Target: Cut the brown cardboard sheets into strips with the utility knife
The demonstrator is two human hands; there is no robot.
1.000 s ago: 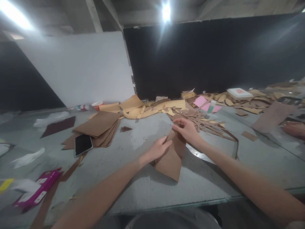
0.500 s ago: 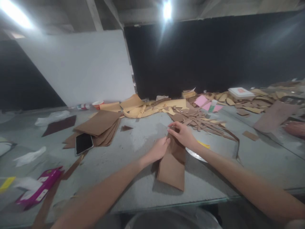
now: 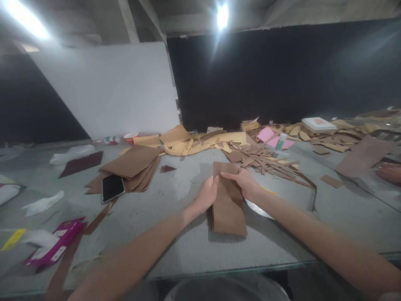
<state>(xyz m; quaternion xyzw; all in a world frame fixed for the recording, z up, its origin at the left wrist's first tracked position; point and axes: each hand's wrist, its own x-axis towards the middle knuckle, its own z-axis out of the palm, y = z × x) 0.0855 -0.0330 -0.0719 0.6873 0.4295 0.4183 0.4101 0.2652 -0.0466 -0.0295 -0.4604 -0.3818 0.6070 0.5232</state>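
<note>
Brown sheet material (image 3: 229,209), layered along its left edge, is held between both hands over the near middle of the grey table (image 3: 175,255); whether it is one folded piece or several laid together cannot be told. Its left edge is pinched by the left hand (image 3: 206,194), thumb in front, the remaining fingers hidden. Its upper right side is clamped by the right hand (image 3: 247,184), thumb laid across the front face, the other fingers largely lost behind. Whether the lower end is touched by the table cannot be made out. By the right forearm (image 3: 297,225) a shiny silver object (image 3: 257,208) is mostly covered; only a sliver of something yellow (image 3: 270,191) is exposed beyond. Narrow brown strips (image 3: 266,162) are heaped past the right hand, their number obscured by overlap. To the left, a phone (image 3: 113,187) is set at the near side of a fanned stack of brown sheets (image 3: 134,161). Nearer, a purple packet (image 3: 59,242) is blurred, its markings unreadable. Below the table edge, a round grey form (image 3: 227,290) is cut off by the frame.
</note>
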